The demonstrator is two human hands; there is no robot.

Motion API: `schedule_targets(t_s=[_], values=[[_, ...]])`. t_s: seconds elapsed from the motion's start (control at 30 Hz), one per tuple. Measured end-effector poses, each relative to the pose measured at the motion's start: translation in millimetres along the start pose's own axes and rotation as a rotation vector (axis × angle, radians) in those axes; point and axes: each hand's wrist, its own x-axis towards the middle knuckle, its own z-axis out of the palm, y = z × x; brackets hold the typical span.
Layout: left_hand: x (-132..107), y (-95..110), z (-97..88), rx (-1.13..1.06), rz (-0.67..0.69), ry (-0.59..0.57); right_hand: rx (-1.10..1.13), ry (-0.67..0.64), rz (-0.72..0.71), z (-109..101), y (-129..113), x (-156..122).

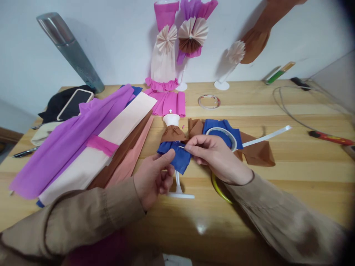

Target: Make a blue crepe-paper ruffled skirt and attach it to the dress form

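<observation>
A small white mannequin stand (177, 184) lies on the wooden table (291, 177), dressed in a brown paper top (173, 133) and a blue crepe-paper skirt (180, 159). My left hand (154, 179) curls round the stand's pole, thumb pressed on the skirt. My right hand (213, 153) pinches the skirt's upper edge with thumb and forefinger, holding something thin and pale there. A tape roll (222, 131) rests on blue paper (213, 127) just behind my right hand, beside brown paper scraps (257, 151).
Folded crepe sheets in purple (69, 140), cream, pink and brown lie at left, a phone (74, 103) beyond them. Dressed paper mannequins (166, 48) stand at the back wall. A tape ring (208, 101), white strip (266, 136), red tool (330, 138) and cables are at right.
</observation>
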Motion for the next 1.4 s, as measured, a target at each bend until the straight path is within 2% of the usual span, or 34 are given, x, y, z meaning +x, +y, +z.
schedule_targets(t_s=[0.23, 0.4, 0.53, 0.67, 0.73, 0.9, 1.0, 1.07, 1.13, 1.23, 1.4], values=[[9, -9, 1.0, -0.048, -0.008, 0.008, -0.208, 0.083, -0.122, 8, 0, -3], [7, -8, 4.7, -0.052, -0.016, -0.003, -0.421, 0.153, -0.208, 4, 5, -1], [7, -6, 9.4, -0.061, -0.069, -0.013, -0.484, 0.17, -0.219, 0, 3, -1], [11, -9, 7.1, -0.066, -0.012, -0.01, -0.585, 0.146, -0.212, 2, 0, -3], [14, -11, 4.7, -0.049, 0.018, 0.007, -0.546, 0.114, -0.19, 5, -1, -5], [18, -14, 1.9, 0.009, 0.073, 0.038, -0.231, 0.027, -0.081, 10, -4, -7], [21, -16, 1.3, 0.028, 0.118, 0.062, -0.176, -0.03, -0.05, 9, -3, -7], [23, -17, 0.7, 0.04, 0.135, 0.081, -0.191, 0.0, -0.061, 8, -1, -6], [25, -18, 0.2, 0.037, 0.143, 0.094, -0.253, 0.109, -0.119, 7, 1, -6], [26, -18, 0.3, 0.0, 0.138, 0.089, -0.459, 0.261, -0.266, 8, 4, -8], [26, -17, 1.0, -0.075, 0.158, 0.008, -0.81, 0.278, -0.508, 14, 9, -11]])
